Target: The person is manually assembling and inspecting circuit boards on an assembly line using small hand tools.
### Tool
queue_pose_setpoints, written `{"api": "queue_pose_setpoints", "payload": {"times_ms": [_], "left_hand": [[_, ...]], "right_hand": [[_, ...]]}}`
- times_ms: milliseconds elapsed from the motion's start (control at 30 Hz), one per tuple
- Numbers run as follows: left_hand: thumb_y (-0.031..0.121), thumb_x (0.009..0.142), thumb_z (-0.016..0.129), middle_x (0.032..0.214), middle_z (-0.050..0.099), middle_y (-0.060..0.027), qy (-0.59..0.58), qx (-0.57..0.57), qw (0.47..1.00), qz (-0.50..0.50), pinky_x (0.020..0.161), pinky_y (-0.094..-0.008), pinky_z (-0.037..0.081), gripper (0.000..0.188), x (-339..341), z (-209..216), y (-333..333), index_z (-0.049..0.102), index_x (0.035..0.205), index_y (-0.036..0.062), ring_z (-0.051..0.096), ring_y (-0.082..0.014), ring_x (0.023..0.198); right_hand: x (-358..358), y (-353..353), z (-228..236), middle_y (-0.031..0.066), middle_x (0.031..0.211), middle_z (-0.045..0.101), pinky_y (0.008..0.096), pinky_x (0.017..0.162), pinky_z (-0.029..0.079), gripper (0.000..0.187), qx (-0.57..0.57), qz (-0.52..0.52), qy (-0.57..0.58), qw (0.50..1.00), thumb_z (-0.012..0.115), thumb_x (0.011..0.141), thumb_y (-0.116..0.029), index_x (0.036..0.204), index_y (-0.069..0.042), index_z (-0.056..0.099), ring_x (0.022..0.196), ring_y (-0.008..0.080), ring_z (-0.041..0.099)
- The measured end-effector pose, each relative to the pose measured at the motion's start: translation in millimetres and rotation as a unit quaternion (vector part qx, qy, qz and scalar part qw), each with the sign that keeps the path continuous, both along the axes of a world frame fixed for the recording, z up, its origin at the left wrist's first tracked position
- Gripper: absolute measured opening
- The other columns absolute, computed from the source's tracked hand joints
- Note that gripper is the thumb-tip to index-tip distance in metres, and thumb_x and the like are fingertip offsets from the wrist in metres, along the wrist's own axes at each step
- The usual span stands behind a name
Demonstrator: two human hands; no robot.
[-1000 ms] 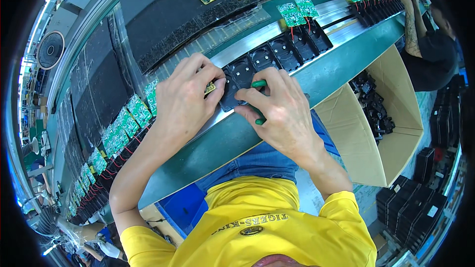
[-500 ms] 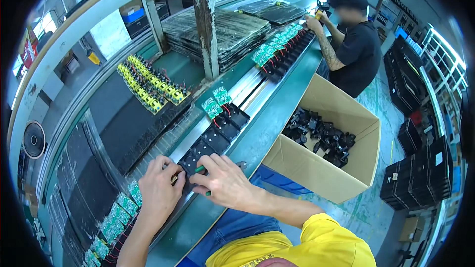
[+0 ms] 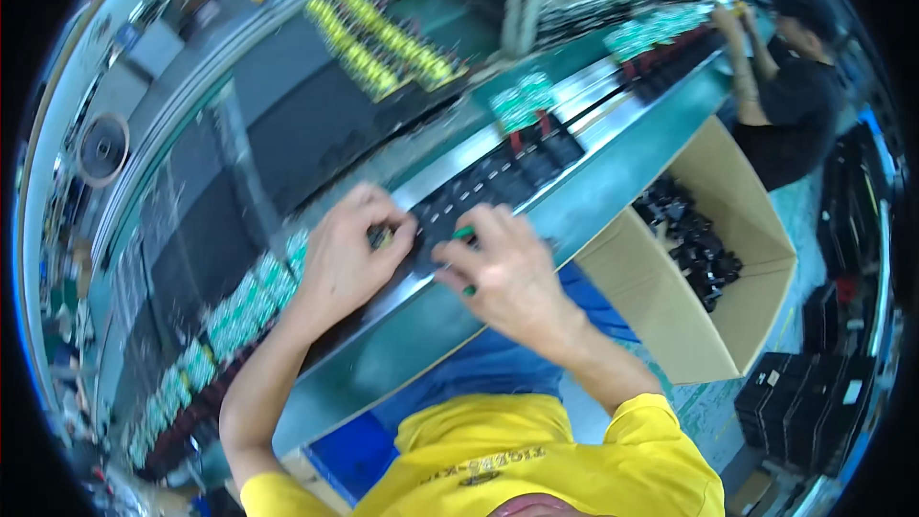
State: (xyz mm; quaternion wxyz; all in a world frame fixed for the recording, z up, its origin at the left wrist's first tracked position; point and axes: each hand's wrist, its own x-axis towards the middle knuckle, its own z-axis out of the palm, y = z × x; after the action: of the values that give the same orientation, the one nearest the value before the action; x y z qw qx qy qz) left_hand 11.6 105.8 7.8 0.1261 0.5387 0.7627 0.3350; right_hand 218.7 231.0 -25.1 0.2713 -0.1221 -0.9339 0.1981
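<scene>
Green tool [image 3: 465,232] sits mid-frame, grasped in the right hand [image 3: 514,273]; to its left, the left hand [image 3: 349,251] pinches a small part [image 3: 380,236] beside black cases [image 3: 476,190]. A loose pinch could drop the part; a tool slip might scratch a case

black casings [image 3: 522,178], green handles [image 3: 464,232], white-mottled green circuit boards [image 3: 525,101], red wires [image 3: 517,142], yellow shirt [image 3: 584,455], tan box [image 3: 661,311]

My left hand [image 3: 352,247] curls thumb toward forefinger, fingertips apparently meeting despite the blur, as my right hand [image 3: 509,273] bends inward nearby, bare forearms [image 3: 278,359] angled forward.
</scene>
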Motion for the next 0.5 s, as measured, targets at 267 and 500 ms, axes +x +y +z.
{"api": "queue_pose_setpoints", "payload": {"times_ms": [267,500], "left_hand": [[0.018,0.101,0.079,0.109,0.072,-0.0031,0.007,-0.036,0.999,0.020,0.087,-0.0387,0.057,0.013,0,-3,-5,0.086,0.103,0.0076,0.070,-0.0262,0.095],[0.010,0.101,0.081,0.108,0.071,-0.0040,0.026,-0.046,0.998,0.028,0.089,-0.0349,0.055,0.008,5,-3,-3,0.086,0.103,0.0035,0.068,-0.0222,0.097]], "right_hand": [[-3,-2,-6,0.0068,0.122,0.063,0.0408,0.095,0.054,0.023,-0.003,-0.016,0.001,1.000,0.093,0.090,-0.015,0.112,-0.014,0.086,0.100,0.0269,0.061],[-2,-2,-11,0.0077,0.121,0.061,0.0417,0.092,0.051,0.021,-0.002,-0.012,0.011,1.000,0.091,0.090,-0.016,0.110,-0.014,0.083,0.102,0.0280,0.059]]}}
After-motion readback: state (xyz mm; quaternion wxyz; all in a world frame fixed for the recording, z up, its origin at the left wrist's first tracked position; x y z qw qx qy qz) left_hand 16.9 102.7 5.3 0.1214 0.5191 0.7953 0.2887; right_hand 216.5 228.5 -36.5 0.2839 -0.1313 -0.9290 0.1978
